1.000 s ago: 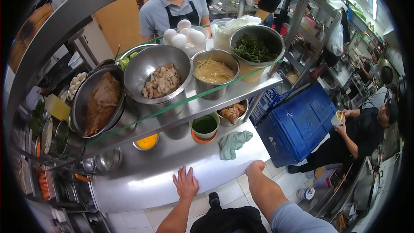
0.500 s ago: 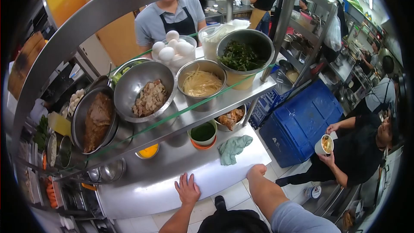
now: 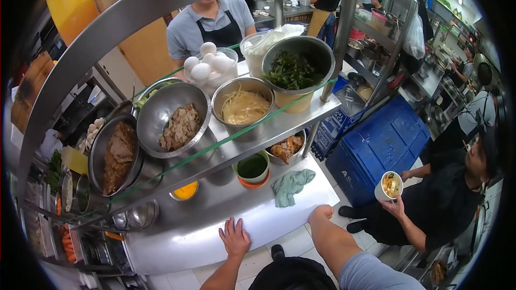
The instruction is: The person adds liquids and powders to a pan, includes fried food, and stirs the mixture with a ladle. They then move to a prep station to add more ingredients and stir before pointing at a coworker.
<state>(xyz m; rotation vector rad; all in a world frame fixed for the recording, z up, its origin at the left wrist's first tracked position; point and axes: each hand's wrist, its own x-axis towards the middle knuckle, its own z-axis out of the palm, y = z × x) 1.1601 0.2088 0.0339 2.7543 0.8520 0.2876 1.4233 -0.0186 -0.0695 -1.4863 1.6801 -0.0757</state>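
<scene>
My left hand [image 3: 235,237] lies flat with spread fingers on the steel counter [image 3: 188,241], holding nothing. At the counter's right edge rests my right hand [image 3: 321,214], its fingers curled into a fist; whether anything is inside is hidden. A crumpled green cloth [image 3: 292,186] is just up and left of the right hand. Beyond the left hand stand a bowl of dark green liquid [image 3: 252,166] and a bowl of yellow liquid [image 3: 185,189]. The shelf above holds bowls of chopped meat [image 3: 180,128], shredded pale strips [image 3: 245,106], leafy greens [image 3: 294,70] and white eggs [image 3: 209,63].
A person in an apron [image 3: 220,24] stands behind the shelf. At right, a person in black [image 3: 446,198] holds a white cup of food [image 3: 391,185] near a blue bin [image 3: 376,150]. The metal shelf edge [image 3: 242,142] overhangs the counter.
The person in black has moved down and closer, with the cup shifting left. My view has shifted slightly. Both my hands stay in the same places on the counter.
</scene>
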